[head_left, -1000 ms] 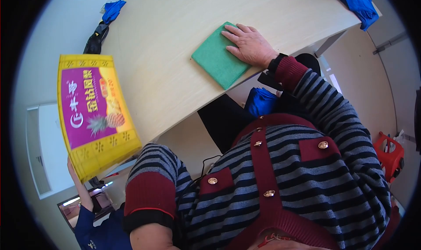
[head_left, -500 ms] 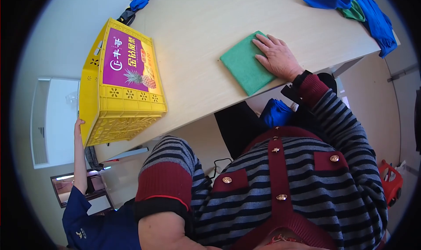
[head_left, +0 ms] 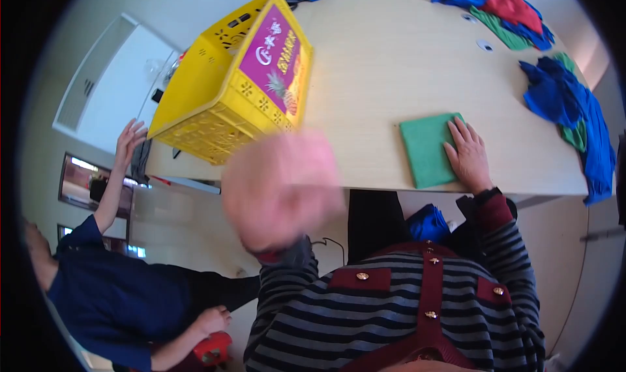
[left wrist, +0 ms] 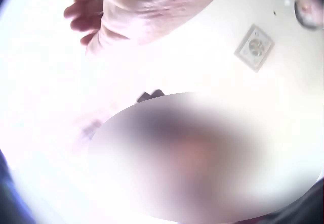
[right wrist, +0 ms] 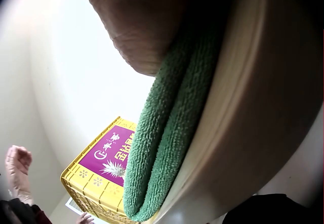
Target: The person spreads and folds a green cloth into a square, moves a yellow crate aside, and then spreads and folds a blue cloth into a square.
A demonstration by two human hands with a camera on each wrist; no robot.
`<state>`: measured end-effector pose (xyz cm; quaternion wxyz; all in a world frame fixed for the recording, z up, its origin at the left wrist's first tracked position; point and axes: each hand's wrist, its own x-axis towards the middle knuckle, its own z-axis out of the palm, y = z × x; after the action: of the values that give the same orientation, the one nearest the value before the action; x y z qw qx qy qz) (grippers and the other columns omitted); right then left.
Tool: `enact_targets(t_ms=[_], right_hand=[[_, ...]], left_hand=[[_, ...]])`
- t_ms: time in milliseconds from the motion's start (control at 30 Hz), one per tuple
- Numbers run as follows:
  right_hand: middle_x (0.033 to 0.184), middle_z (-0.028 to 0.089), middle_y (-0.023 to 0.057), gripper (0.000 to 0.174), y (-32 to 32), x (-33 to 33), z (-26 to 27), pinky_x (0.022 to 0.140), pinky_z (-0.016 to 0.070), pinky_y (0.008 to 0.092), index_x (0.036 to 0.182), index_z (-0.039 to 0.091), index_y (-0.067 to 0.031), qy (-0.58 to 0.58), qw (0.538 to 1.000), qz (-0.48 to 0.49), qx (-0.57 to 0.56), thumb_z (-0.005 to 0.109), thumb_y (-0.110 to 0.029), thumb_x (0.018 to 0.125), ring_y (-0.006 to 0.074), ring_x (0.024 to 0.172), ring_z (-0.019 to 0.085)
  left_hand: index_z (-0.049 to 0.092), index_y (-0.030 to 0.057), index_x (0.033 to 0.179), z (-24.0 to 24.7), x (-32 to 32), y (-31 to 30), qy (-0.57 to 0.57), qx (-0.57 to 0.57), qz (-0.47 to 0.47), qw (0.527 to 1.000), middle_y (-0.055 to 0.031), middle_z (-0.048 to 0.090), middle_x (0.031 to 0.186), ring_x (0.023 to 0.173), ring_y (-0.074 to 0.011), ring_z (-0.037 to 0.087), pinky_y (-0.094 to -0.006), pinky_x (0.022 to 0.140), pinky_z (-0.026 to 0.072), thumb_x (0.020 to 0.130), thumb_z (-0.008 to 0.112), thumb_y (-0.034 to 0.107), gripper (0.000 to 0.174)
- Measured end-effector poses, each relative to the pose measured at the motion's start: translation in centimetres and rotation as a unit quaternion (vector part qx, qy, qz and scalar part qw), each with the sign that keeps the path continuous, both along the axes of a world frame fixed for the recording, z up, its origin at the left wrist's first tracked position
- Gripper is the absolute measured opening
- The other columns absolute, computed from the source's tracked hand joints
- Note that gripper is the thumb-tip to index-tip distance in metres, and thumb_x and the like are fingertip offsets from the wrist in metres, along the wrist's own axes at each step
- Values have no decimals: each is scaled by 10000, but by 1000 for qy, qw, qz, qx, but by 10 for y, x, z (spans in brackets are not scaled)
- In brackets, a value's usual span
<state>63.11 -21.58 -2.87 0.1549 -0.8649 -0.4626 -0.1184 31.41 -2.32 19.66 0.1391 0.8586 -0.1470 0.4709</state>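
Note:
A folded green towel (head_left: pixel 425 151) lies near the front edge of the table. On its right part rests my right hand (head_left: pixel 471 158), fingers straight. The right wrist view shows the towel's thick folded edge (right wrist: pixel 157 148) under the palm. My left hand (head_left: pixel 283 183) is raised in front of my chest, blurred in the head view. In the left wrist view, that left hand (left wrist: pixel 147 11) has loosely bent fingers with nothing in them. A yellow crate (head_left: pixel 244 118) with a purple pineapple label stands at the table's left end, beyond my left hand.
Another person's hand (head_left: pixel 130 140) is beside the crate's left side. Blue, red and green cloths (head_left: pixel 508 13) lie at the back right, and a blue cloth (head_left: pixel 574 108) hangs over the right edge. A blue bundle (head_left: pixel 427 223) is below the table (head_left: pixel 372 65).
The crate has come over the table's left end, and the other person's hand has let go of it. My left hand has risen into view. My right hand stays on the towel.

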Motion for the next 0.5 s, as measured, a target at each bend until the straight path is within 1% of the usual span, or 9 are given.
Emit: enact_targets(t_ms=[33, 67, 100, 133, 167, 233, 267, 400, 500], right_hand=[[1570, 419, 141, 563, 0, 1, -1, 1180, 317, 465, 1498, 452, -76, -7, 1000, 16, 1, 535, -327, 1002, 383, 1421, 398], [1572, 418, 138, 563, 1, 3, -2, 1181, 316, 464, 1500, 450, -77, -10, 1000, 11, 1, 536, -324, 1002, 380, 1423, 397], [1574, 416, 136, 563, 3, 7, -3, 1182, 315, 463, 1502, 449, -79, -11, 1000, 8, -2, 538, -320, 1001, 378, 1424, 397], [1576, 415, 133, 563, 3, 8, -6, 1184, 313, 461, 1503, 447, -80, -10, 1000, 1, -4, 540, -317, 1001, 376, 1425, 396], [1576, 415, 133, 563, 2, 9, -8, 1184, 313, 461, 1503, 447, -80, -13, 1000, 14, -3, 540, -317, 1001, 376, 1425, 396], [1583, 408, 125, 560, -2, 12, -9, 1187, 311, 459, 1505, 447, -86, -9, 1000, 8, -9, 539, -316, 1003, 372, 1428, 394], [1586, 404, 121, 559, 3, 15, -8, 1188, 310, 457, 1506, 447, -89, -6, 1000, 2, -10, 539, -315, 1004, 370, 1429, 394], [1590, 398, 112, 556, 1, 16, -19, 1194, 305, 455, 1509, 446, -97, -8, 1000, -6, -16, 535, -319, 1008, 366, 1438, 382], [1593, 395, 110, 556, -20, 18, -37, 1197, 300, 455, 1512, 444, -99, -3, 1000, -10, -21, 533, -320, 1009, 363, 1443, 375]], left_hand=[[673, -33, 959, -8, 11, 21, -27, -5, 210, 977, -125, 684, 981, 879, -257, 668, -326, 743, 535, 855, 724, 32, 133], [672, -18, 1052, -20, 23, 53, -61, -12, 329, 942, -132, 683, 1044, 957, -274, 674, -357, 840, 535, 846, 781, 131, 276], [666, 16, 1054, -22, 32, 79, -87, 97, 463, 877, -127, 679, 1010, 941, -274, 670, -381, 853, 523, 832, 797, 188, 310], [660, 50, 1057, -25, 36, 100, -104, 205, 580, 782, -122, 674, 976, 925, -273, 666, -405, 867, 511, 818, 812, 244, 343], [660, 50, 1057, -33, 37, 119, -105, 204, 590, 774, -122, 674, 976, 925, -273, 666, -405, 867, 511, 818, 812, 244, 343], [642, 53, 1030, -46, 36, 146, -24, 185, 648, 738, -108, 677, 907, 865, -279, 671, -412, 864, 505, 827, 800, 257, 329], [642, 53, 1030, -46, 35, 158, -27, 185, 653, 734, -108, 677, 907, 865, -279, 671, -412, 864, 505, 827, 800, 257, 329], [630, 63, 948, -59, 36, 180, 5, 118, 645, 755, -100, 672, 826, 792, -295, 675, -418, 805, 508, 850, 774, 255, 260], [616, 70, 873, -61, 35, 187, -34, 116, 639, 760, -117, 688, 782, 755, -337, 690, -455, 747, 519, 879, 735, 244, 211]])
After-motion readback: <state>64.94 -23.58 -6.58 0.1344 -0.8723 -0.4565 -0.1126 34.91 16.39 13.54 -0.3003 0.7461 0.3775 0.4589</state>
